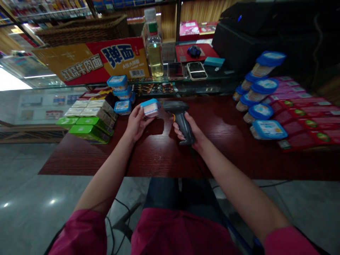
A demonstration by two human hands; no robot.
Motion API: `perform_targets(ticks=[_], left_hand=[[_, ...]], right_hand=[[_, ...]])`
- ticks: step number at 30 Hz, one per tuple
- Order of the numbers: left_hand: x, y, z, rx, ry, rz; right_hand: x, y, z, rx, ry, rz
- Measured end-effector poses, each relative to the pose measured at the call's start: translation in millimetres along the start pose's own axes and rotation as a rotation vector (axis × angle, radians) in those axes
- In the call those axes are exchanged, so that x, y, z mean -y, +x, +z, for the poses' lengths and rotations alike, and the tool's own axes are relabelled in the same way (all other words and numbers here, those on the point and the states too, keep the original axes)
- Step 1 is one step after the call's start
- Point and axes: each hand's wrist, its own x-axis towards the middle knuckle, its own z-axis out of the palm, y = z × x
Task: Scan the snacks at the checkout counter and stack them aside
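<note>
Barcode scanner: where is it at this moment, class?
In the head view, the barcode scanner is near the centre, held in the right hand over the dark red tabletop, just right of the blue-lidded tub in the left hand.

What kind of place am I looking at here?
Probably a small shop's checkout counter: the right hand holds a barcode scanner facing a blue-lidded tub in the left hand, and packaged goods line the shelves behind.
</note>
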Motion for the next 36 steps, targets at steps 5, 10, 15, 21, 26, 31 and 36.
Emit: perform_targets(ticks=[5,10,15,21,26,31,36], left_hand=[[5,-9,29,-0.082,0.091,0.065],[9,-20,116,-0.043,0.409,0.377],[24,-29,240,0.083,0.500,0.585],[54,-24,362,0.172,0.416,0.724],[79,-23,399,0.190,0.565,0.730],[93,-27,392,0.295,0.648,0.786],[85,-24,375,0.334,0.661,0.790]], right_hand=[[15,-36,-10,-0.081,0.003,-0.090],[36,-115,-47,-0.215,-0.044,-0.241],[55,-192,-89,-0.353,-0.035,-0.439],[67,-237,-116,-0.472,0.044,-0.596],[67,-242,-123,-0.454,0.110,-0.635],[66,-242,-125,-0.411,0.144,-0.613],[65,-241,-123,-0.409,0.142,-0.611]])
